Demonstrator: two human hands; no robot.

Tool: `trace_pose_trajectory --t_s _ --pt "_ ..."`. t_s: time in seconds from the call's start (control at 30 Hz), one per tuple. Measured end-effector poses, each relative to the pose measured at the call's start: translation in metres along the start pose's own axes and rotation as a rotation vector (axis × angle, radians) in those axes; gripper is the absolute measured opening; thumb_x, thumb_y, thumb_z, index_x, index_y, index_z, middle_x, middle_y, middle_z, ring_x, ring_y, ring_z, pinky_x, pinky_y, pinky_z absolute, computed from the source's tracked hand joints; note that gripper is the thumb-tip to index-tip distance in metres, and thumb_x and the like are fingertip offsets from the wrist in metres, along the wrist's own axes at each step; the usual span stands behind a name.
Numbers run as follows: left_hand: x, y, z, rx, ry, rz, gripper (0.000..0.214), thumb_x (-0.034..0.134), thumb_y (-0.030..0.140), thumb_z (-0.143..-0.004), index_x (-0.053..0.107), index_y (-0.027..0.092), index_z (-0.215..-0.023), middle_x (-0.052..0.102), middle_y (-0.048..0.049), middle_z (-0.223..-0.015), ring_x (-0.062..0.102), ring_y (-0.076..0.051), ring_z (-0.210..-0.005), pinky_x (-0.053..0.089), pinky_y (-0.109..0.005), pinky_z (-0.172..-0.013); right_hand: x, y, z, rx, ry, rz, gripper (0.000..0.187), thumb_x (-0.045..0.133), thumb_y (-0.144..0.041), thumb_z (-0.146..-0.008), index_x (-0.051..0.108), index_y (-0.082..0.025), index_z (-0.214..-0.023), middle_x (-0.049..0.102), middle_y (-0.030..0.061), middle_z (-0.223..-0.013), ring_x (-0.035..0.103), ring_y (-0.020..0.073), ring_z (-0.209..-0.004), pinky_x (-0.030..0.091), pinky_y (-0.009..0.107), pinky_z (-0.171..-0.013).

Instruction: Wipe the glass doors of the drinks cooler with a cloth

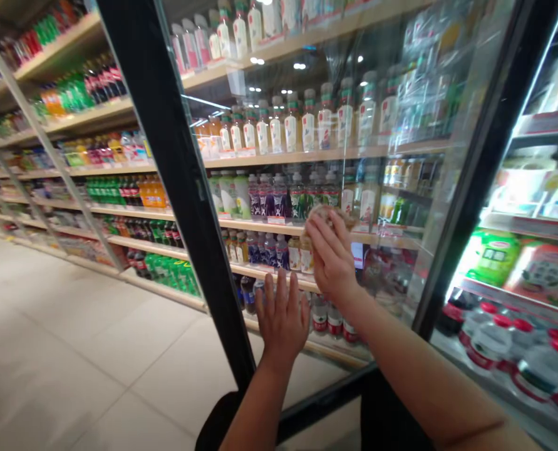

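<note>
The right hand is raised to a clear glass door pane set in a thick black frame. Its fingers lie close together and bend over a crumpled, pale brown cloth, holding it against the glass; the cloth bunches out beyond the fingertips and to their right. The left hand is lower and to the left of those fingers, its back to the camera and its palm toward the pane. Its fingers are extended, slightly spread and hold nothing; whether they touch the glass I cannot tell.

Through the pane, dark purple-labelled plastic bottles stand just above and left of the right fingers, on a pale wooden shelf. Higher above the fingers is a row of white-labelled bottles with green caps. Well to the right of both hands, past the frame, clear plastic bottles with red caps stand in a lit cooler. Left of the left fingers, beyond the frame, spreads a pale tiled floor.
</note>
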State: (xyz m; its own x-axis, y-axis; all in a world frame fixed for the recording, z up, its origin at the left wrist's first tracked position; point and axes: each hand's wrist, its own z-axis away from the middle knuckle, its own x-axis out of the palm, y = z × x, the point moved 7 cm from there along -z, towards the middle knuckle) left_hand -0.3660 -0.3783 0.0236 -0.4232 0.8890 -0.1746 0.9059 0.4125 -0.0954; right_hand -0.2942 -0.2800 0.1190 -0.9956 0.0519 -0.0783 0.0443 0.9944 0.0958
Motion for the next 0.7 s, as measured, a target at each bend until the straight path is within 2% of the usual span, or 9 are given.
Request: trace_pose_trajectory --t_s 0.1,0.17,0.27,0.37,0.5,0.6,0.7 --pt "-0.014 -0.008 -0.005 -0.028 0.062 0.052 0.074 0.057 0.018 -0.096 0.022 0.015 -0.160 0.031 -0.0187 -0.162 0.017 -0.031 -0.154 0.027 -0.047 -0.122 0.006 -0.016 0.030 -0.072 -0.091 -0.022 0.067 0.047 -0.008 -0.097 0.031 -0.031 -0.158 0.058 0.0020 -0.147 0.034 0.0220 -0.150 0.038 0.048 -0.122" --pt "-0.018 -0.012 -0.007 -0.038 0.075 0.032 0.067 0.053 0.016 -0.098 0.026 0.016 -0.159 0.036 -0.0179 -0.160 0.021 -0.030 -0.153 0.029 -0.046 -0.121 0.007 -0.021 0.039 -0.101 -0.132 -0.032 0.064 0.046 -0.007 -0.096 0.036 -0.029 -0.156 0.060 0.0029 -0.144 0.036 0.0216 -0.149 0.040 0.047 -0.121" --pt "-0.013 -0.019 -0.002 -0.079 0.029 -0.064 0.056 0.049 0.020 -0.100 0.038 0.020 -0.155 0.044 -0.0147 -0.155 0.024 -0.028 -0.153 0.021 -0.050 -0.124 0.007 -0.021 0.046 -0.085 -0.188 -0.049 0.056 0.044 -0.009 -0.097 0.047 -0.029 -0.150 0.060 0.0035 -0.144 0.038 0.0214 -0.148 0.038 0.047 -0.121" --pt "-0.005 -0.025 0.010 -0.132 -0.016 -0.118 0.052 0.050 0.028 -0.100 0.044 0.023 -0.152 0.044 -0.0132 -0.155 0.021 -0.028 -0.154 0.012 -0.054 -0.125 0.009 -0.025 0.074 -0.105 -0.241 -0.072 0.051 0.043 -0.011 -0.098 0.053 -0.027 -0.145 0.064 0.0050 -0.140 0.040 0.0198 -0.147 0.036 0.045 -0.122" --pt "0.002 -0.030 0.021 -0.148 -0.047 -0.107 0.050 0.050 0.031 -0.101 0.048 0.022 -0.149 0.045 -0.0145 -0.155 0.017 -0.028 -0.154 0.014 -0.054 -0.125 0.008 -0.036 0.118 -0.209 -0.336 -0.105 0.047 0.043 -0.009 -0.098 0.057 -0.023 -0.141 0.068 0.0056 -0.134 0.043 0.0159 -0.145 0.035 0.038 -0.122" --pt "0.005 -0.033 0.022 -0.148 -0.058 -0.103 0.049 0.048 0.032 -0.101 0.049 0.020 -0.148 0.046 -0.0159 -0.154 0.015 -0.029 -0.155 0.017 -0.054 -0.123 0.007 -0.032 0.126 -0.213 -0.388 -0.122 0.046 0.044 -0.009 -0.098 0.059 -0.024 -0.138 0.067 0.0048 -0.136 0.041 0.0161 -0.146 0.028 0.041 -0.125" --pt "0.005 -0.034 0.020 -0.148 -0.056 -0.112 0.050 0.047 0.032 -0.101 0.047 0.020 -0.150 0.046 -0.0175 -0.154 0.014 -0.030 -0.155 0.017 -0.056 -0.122 0.002 -0.025 0.128 -0.207 -0.379 -0.102 0.044 0.043 -0.009 -0.098 0.061 -0.023 -0.136 0.066 0.0046 -0.137 0.039 0.0172 -0.147 0.027 0.043 -0.125"
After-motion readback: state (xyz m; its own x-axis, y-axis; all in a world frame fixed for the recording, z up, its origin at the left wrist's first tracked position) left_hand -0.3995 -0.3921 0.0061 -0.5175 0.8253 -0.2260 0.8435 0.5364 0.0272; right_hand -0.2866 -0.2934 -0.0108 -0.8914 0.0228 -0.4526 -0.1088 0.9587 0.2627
